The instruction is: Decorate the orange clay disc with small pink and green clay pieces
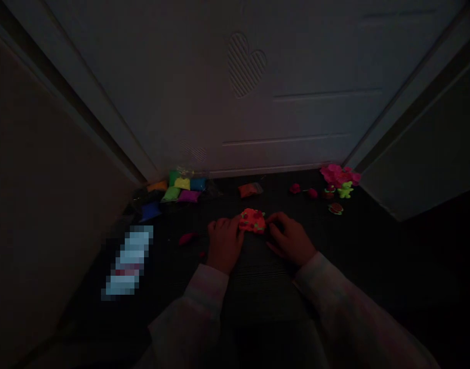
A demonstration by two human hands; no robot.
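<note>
An orange piece of modelling clay (pixel 248 224) with dark red spots and thin green bits lies on the dark table between my hands. My left hand (pixel 225 243) is closed at its left edge, the fingers pressed against the clay. Just past the right edge, my right hand (pixel 290 238) has its fingers curled in and pinched together. The dim light hides whether a small bit sits in that pinch. A dark pink lump of clay (pixel 187 239) and a smaller red bit (pixel 202 254) lie left of my left hand.
Several colourful clay packets (pixel 180 189) lie at the back left, an orange packet (pixel 250 190) at the back middle. Small clay figures, including a yellow-green one (pixel 345 190), and pink clay flowers (pixel 338 176) stand back right. A bright blurred screen (pixel 129 261) is at left. A white door (pixel 296 118) rises behind.
</note>
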